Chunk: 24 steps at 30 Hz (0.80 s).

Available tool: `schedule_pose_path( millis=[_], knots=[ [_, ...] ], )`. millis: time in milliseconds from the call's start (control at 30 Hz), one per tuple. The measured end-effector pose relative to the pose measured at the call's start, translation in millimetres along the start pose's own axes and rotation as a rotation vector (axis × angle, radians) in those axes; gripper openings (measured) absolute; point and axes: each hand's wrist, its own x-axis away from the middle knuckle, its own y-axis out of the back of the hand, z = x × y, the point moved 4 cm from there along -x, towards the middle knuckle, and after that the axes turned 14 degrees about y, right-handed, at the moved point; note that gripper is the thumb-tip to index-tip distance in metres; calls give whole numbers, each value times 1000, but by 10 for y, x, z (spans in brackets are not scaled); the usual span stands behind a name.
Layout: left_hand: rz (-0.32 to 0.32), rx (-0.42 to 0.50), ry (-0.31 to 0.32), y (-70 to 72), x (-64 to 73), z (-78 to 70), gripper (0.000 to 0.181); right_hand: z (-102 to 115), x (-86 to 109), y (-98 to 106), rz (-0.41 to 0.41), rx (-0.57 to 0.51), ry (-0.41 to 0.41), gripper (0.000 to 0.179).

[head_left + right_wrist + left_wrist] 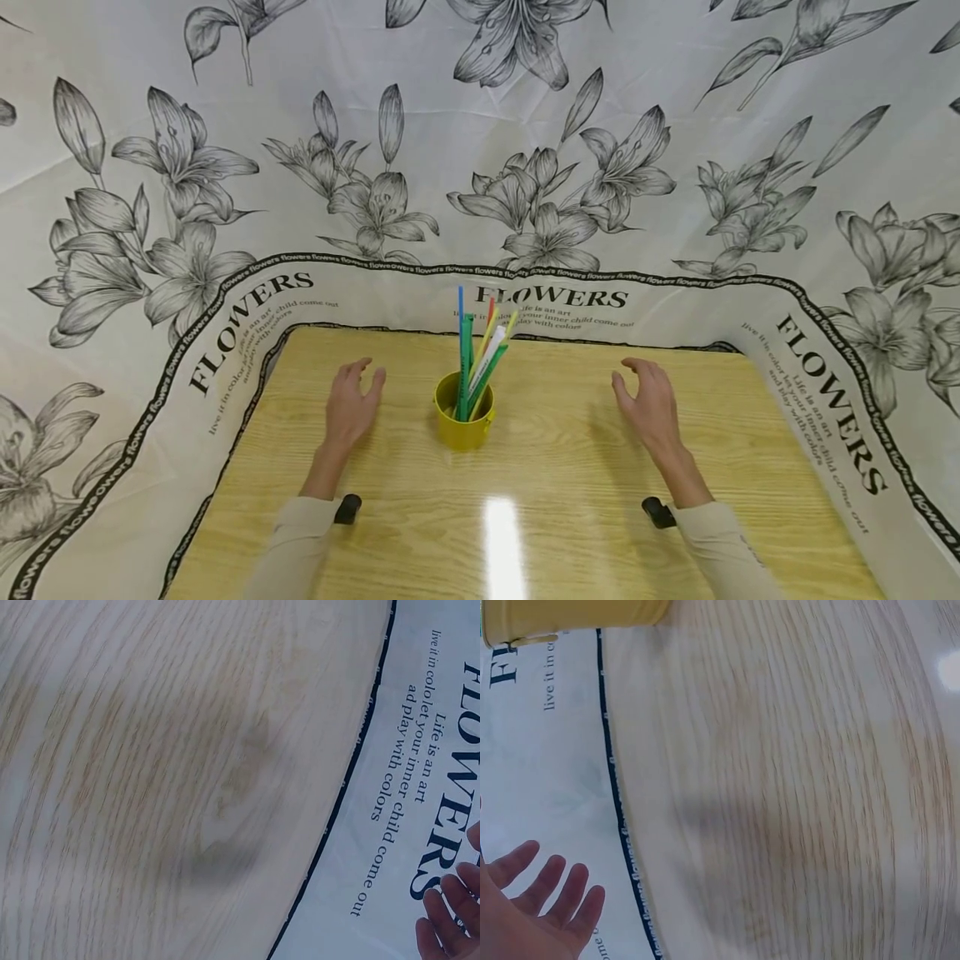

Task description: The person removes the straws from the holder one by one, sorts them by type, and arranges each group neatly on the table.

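A small yellow bucket (463, 433) stands upright on the wooden table between the two hands. Out of it lean several thin sticks: a blue straw (461, 310), green packets (487, 380), a white packet (494, 340), yellow straws and a red-tipped one. To the bucket's left, apart from it, is my left hand (354, 408), fingers relaxed and holding nothing. My right hand (649, 407) hovers farther off on the other side, also relaxed with nothing in it. Part of the yellow bucket (577, 616) shows at the top of the left wrist view; the right wrist view has none of it.
A white cloth (420, 208) printed with black flowers and lettering rises behind the table (555, 467) and along both sides. Dark wrist devices sit at both cuffs. Light glares off the table's front middle.
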Motion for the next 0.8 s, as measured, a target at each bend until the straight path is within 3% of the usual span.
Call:
schedule_pose_path(
  millis=[800],
  knots=[
    [19, 294, 86, -275, 213, -253, 46, 437, -188, -295, -84, -247, -82, 33]
  ],
)
